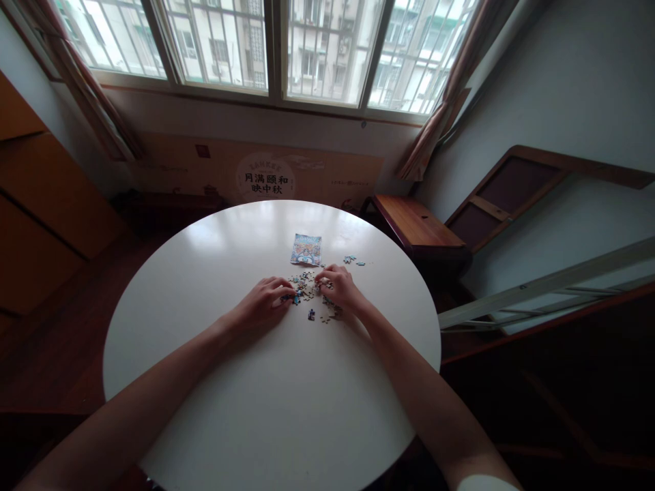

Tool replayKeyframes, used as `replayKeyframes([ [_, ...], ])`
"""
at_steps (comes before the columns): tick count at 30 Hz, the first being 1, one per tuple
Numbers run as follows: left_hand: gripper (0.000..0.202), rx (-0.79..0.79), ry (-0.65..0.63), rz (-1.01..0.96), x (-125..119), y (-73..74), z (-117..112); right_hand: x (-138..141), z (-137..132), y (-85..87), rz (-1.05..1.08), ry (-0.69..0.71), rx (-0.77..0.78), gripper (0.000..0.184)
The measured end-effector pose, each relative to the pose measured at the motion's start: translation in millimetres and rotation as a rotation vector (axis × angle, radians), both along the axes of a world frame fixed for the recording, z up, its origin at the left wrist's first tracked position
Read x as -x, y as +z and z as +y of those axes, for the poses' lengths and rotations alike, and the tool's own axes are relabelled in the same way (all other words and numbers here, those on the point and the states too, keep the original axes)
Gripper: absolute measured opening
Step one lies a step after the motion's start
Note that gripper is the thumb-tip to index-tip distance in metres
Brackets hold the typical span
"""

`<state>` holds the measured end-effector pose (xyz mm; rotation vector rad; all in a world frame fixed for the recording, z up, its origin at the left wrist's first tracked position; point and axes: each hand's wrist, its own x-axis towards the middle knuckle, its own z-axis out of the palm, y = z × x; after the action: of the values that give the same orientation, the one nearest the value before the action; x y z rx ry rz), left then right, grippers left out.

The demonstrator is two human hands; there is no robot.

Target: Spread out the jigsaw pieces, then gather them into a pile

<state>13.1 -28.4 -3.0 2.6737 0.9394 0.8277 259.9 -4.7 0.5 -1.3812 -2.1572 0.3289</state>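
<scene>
On the white desk point(245, 409) the left hand point(266, 301) and right hand point(341, 286) curl fingertips-down on the little heap of jigsaw pieces point(307, 288) between them, whether pinching any I cannot tell; they look light, thin, stiff bits, probably best nipped by their edges, with a picture card point(306, 249) just beyond.

Daylight from barred glass windows point(276, 48) at frame top, overexposed; glossy round white table point(215, 273) reflects glare; corners dim, wide-angle edge distortion.
</scene>
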Motion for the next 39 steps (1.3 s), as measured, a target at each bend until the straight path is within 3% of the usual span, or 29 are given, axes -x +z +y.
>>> replayKeyframes([
  [7, 0.018, 0.007, 0.006, -0.003, 0.0, -0.5, 0.4, -0.1, -1.2, 6.5, 0.045, -0.039, -0.014, 0.005],
  [10, 0.019, 0.007, 0.003, -0.006, -0.2, -0.2, 0.1, -10.8, -0.6, 18.6, 0.096, -0.026, 0.034, 0.011],
  [15, 0.021, 0.013, 0.000, -0.012, 0.1, -0.2, -0.6, -38.9, -2.0, 33.6, 0.030, 0.257, 0.330, 0.039],
  [19, 0.021, 0.010, 0.010, -0.012, 0.8, -2.5, 0.2, -51.3, -5.6, 37.8, -0.039, 0.311, 0.451, 0.060],
  [23, 0.021, 0.015, 0.002, 0.001, 0.7, -3.5, 1.4, -51.6, -5.7, 37.8, -0.060, 0.337, 0.504, 0.062],
  [32, 0.019, 0.014, 0.005, 0.012, 0.0, -2.1, 1.3, -27.2, -1.8, 19.5, -0.005, 0.222, 0.340, 0.021],
  [39, 0.021, 0.006, 0.005, -0.006, -0.7, -2.5, 1.2, -17.1, -1.8, 16.3, 0.016, 0.160, 0.203, 0.024],
])
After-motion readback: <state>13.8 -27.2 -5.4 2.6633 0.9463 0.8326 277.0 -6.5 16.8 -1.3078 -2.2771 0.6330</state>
